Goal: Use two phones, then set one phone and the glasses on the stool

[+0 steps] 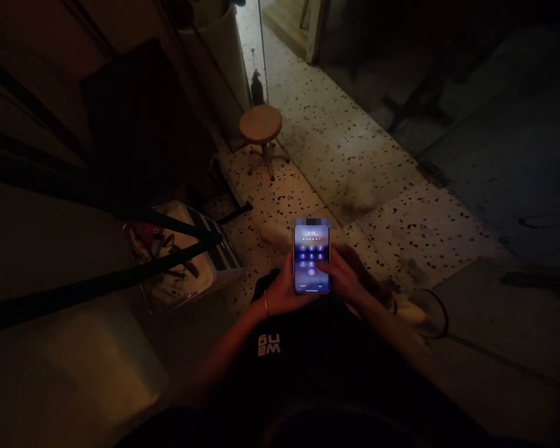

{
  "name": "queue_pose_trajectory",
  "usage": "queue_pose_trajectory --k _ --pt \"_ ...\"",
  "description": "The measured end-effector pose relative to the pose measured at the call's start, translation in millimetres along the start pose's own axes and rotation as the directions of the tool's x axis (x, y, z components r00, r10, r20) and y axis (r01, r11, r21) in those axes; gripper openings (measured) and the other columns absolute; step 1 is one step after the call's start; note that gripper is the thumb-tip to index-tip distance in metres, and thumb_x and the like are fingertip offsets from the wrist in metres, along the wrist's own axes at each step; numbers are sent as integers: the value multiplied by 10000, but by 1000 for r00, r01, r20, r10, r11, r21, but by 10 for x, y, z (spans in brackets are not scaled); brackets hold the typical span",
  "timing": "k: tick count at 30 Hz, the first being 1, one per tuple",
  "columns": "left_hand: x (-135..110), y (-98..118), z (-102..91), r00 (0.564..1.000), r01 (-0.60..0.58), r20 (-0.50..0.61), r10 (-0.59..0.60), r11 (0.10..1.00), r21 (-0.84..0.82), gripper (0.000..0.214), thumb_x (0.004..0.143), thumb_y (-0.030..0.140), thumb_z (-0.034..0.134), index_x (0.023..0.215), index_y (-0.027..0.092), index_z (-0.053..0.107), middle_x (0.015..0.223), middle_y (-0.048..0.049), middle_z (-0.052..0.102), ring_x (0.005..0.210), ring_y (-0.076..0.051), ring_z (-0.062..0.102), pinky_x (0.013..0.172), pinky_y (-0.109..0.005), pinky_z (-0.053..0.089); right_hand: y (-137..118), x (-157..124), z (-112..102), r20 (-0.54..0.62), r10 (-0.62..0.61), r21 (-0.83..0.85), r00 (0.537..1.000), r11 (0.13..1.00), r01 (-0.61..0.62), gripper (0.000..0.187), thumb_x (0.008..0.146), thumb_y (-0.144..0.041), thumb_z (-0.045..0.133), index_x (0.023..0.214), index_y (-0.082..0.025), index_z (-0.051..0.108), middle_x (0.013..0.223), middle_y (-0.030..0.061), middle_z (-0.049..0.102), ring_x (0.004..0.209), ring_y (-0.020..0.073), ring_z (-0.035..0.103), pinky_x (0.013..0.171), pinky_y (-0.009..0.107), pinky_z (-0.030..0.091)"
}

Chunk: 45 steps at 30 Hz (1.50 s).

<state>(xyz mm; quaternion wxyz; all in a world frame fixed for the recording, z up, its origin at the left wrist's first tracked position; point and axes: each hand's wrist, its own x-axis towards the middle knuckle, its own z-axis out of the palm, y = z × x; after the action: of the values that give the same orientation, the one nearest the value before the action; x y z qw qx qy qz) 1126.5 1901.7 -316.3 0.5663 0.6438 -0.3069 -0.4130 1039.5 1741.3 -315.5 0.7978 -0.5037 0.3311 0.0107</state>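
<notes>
**Phone on its keypad screen, held over the lap**

The left hand [284, 292] wraps the lower part of the phone [312, 258], fingers closed around its edge, a bangle [266, 303] on that wrist. The right hand [346, 274] lies curled against the phone's right side, one fingertip [320, 266] at the lit keypad; whether it also grips the edge is hard to tell in this light.

Below the hands is a dark shirt [269, 344] with pale lettering. To the left, just past the left hand, two black bars [168, 261] slant across a white tray [186, 274]. The tray holds a jumble of tools with dark and red parts, too dim to name.

To the right, near the right hand, a round clear dish [429, 314] holds something pale. Ahead, speckled terrazzo [336, 137] runs past a wooden stool [260, 123] toward a doorway.
</notes>
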Motion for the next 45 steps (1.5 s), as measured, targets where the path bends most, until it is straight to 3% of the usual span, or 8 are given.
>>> queue_pose_trajectory --k 8,20,36,45 --pt "-6 45 10 1000 20 0 -20 999 -48 1000 744 417 808 1460 144 166 1354 -234 525 1229 -371 581 1042 -566 483 29 12 -26 -3 26 0 1000 1000 -26 660 701 -449 739 1307 -240 582 1314 22 630 1228 270 566 1080 409 421" --pt "-25 49 11 999 50 -3 -51 996 -78 1093 719 429 830 1488 130 112 1436 -265 464 1314 -386 524 1095 -570 464 -5 -15 21 -29 53 50 998 997 -52 651 644 -411 772 1244 -243 586 1291 48 647 1304 307 548 1192 501 371" --pt "-7 81 20 999 32 -8 -32 997 -75 1008 718 425 827 1426 144 166 1412 -254 455 1292 -398 526 1066 -588 474 -8 -6 -5 21 -2 -38 1000 999 2 689 695 -425 719 1317 -195 535 1277 76 648 1204 284 599 1104 454 451" --pt "-2 44 24 999 37 -7 -38 997 -69 1016 722 473 828 1438 154 181 1388 -219 485 1225 -348 576 1007 -515 531 -14 -13 -5 4 29 -55 1000 998 -29 696 671 -423 716 1300 -202 518 1286 93 637 1215 309 590 1103 485 456"
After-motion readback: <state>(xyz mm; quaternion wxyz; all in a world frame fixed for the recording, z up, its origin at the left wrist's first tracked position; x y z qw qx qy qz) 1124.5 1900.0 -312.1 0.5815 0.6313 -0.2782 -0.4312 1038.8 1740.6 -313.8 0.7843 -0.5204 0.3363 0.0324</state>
